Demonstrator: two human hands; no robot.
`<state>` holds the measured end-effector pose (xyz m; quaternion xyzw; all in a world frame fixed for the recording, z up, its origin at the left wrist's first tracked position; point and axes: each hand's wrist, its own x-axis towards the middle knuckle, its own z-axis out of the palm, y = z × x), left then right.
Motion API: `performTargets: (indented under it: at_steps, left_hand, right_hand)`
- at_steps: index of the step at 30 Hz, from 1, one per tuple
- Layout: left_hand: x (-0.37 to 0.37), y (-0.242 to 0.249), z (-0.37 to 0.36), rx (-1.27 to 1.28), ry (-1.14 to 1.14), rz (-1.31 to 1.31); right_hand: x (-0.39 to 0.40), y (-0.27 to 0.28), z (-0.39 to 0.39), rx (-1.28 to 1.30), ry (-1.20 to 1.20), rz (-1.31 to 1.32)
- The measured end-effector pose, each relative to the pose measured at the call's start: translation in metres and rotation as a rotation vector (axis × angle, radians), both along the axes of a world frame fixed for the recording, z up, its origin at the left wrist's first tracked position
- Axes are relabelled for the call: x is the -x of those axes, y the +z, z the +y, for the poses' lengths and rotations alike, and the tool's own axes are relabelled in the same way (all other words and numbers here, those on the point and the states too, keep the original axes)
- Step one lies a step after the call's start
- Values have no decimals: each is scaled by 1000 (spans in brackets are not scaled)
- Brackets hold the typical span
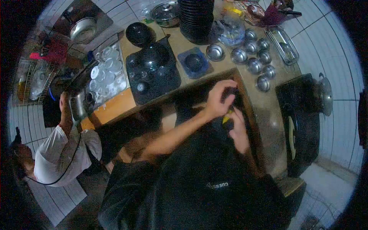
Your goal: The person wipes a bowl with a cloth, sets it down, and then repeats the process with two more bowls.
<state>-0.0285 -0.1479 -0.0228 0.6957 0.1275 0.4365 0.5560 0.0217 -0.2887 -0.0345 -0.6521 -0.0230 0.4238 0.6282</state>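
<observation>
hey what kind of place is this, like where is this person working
Most likely a commercial kitchen's dishwashing or prep area. A tall stack of dark plates stands on the counter, beside a cluster of small steel bowls and a tray of glassware. The walls are white tile.

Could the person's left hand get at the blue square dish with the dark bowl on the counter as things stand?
Probably yes: the left hand works just below the blue square dish, with only bare counter between, though it is busy with a small yellow thing.

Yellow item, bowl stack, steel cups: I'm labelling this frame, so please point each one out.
yellow item (pixel 227 119), head view, strip showing between the hands
bowl stack (pixel 196 23), head view, side
steel cups (pixel 255 65), head view, middle cup's rim
</observation>
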Motion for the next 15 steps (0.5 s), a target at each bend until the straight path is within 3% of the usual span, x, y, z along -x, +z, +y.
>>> performTargets:
  at_steps: [2,4,6,8,9,11,12,14,15]
  left_hand:
    - [2,-6,15,-65,-43,20]
    - [7,-7,28,-223,-197,163]
    - [10,-5,39,-256,-225,178]
    - [13,-1,50,-292,-262,191]
    - [13,1,55,-369,-293,219]
    - [14,4,66,-442,-319,246]
    - [15,6,73,-450,-338,286]
    - [17,7,85,-459,-356,323]
    - [16,6,93,-470,-359,317]
  right_hand:
    - [3,21,9,63,-2,81]
    - [-21,-40,-6,-41,114,27]
    - [-23,-52,-9,-145,223,-20]
    - [-18,-56,-12,-480,201,-474]
    - [-20,-74,-8,-483,201,-473]
    - [-27,-124,2,-181,-63,49]
    - [-28,-97,19,-183,-61,48]
    - [-32,-39,44,-64,-129,460]
    - [-36,-29,51,-73,-126,452]
